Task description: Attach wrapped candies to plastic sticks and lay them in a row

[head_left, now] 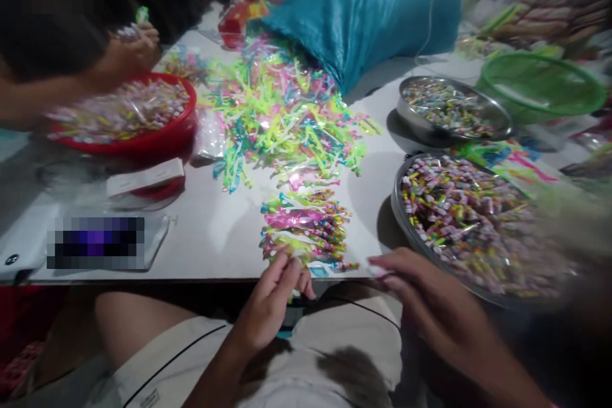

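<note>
My left hand (275, 296) is at the near edge of the white table (210, 236), its fingers pinched together on a small piece I cannot make out, just below a pile of filled colourful packets (306, 226). My right hand (421, 299) reaches in from the right, fingers closed on a thin, pale strip beside the same pile. To its right, a large metal tray (399, 204) holds many small candies. Further back lies a heap of neon plastic strips (287, 108).
A second metal bowl of candies (452, 108) and a green sieve (542, 86) sit at the right. A teal sack (368, 6) lies at the back. Another person's hands (131, 44) work over a red bowl (167, 134) at the left.
</note>
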`<state>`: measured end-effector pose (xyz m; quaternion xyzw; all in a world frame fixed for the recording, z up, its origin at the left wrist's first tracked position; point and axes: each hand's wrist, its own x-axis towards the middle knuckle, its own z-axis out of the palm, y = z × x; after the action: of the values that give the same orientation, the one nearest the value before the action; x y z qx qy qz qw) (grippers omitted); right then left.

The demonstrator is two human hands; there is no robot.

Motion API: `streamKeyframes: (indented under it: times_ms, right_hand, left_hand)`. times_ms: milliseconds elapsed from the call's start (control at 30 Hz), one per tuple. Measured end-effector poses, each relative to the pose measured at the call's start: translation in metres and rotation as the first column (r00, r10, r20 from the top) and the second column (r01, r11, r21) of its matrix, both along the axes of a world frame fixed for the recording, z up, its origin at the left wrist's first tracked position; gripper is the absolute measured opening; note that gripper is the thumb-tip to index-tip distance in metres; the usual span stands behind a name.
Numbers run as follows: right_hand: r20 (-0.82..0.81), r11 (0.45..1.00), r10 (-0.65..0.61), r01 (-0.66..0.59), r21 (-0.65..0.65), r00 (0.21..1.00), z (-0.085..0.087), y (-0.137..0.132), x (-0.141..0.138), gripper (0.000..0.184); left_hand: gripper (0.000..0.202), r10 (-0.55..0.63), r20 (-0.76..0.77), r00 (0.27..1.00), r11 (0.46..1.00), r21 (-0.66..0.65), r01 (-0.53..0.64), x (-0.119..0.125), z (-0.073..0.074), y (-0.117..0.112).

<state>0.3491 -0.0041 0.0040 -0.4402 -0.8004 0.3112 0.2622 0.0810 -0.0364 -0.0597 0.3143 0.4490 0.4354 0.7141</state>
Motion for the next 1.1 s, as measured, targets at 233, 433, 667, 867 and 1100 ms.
streamKeyframes:
  times_ms: [233, 433, 667, 867, 1100]
  right_hand:
    - [-0.021, 0.942, 0.33, -0.33, -0.052, 0.944, -0.005, 0.016, -0.055, 0.034]
    - [0.161, 0.898, 0.424, -0.437, 0.05, 0.891, 0.01, 0.023, -0.059, 0.025]
    - [0.287, 0.852, 0.449, -0.502, 0.147, 0.846, 0.017, 0.019, -0.065, 0.026]
    - [0.243, 0.826, 0.515, -0.552, 0.118, 0.822, 0.016, 0.012, -0.066, 0.026]
    - [0.301, 0.776, 0.553, -0.612, 0.155, 0.777, 0.003, -0.01, -0.054, 0.019]
  left_hand:
    - [0.036, -0.225, -0.714, 0.663, 0.89, 0.127, 0.438, -0.035, 0.051, 0.003]
    - [0.032, -0.141, -0.792, 0.594, 0.835, 0.227, 0.501, -0.042, 0.061, -0.006]
    - [0.033, -0.114, -0.85, 0.514, 0.791, 0.235, 0.564, -0.047, 0.066, -0.01]
    - [0.034, -0.123, -0.871, 0.475, 0.744, 0.236, 0.626, -0.051, 0.067, -0.019]
    - [0.024, -0.195, -0.906, 0.375, 0.664, 0.159, 0.73, -0.043, 0.064, -0.046]
